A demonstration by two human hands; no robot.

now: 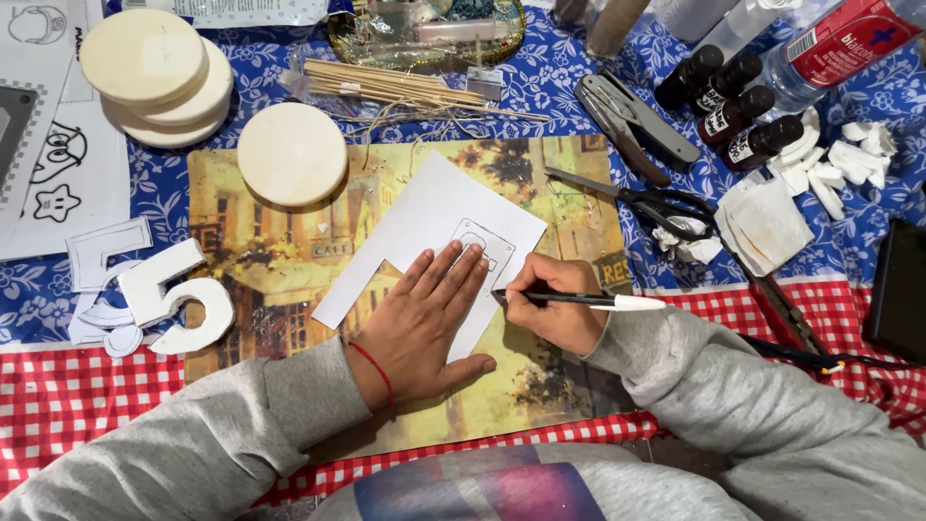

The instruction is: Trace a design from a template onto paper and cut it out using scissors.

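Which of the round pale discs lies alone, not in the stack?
The single round disc lies alone, half on the picture mat above the left hand. The other discs are stacked at the far left on the blue floral cloth.

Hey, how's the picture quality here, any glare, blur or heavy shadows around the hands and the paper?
Head view: light is soft and even, with only a faint shadow under the left hand on the paper. The right hand and pen are sharp, no motion blur. Slight glare shows on the plastic wrap at the top. Sleeves at the bottom edge look a little soft.
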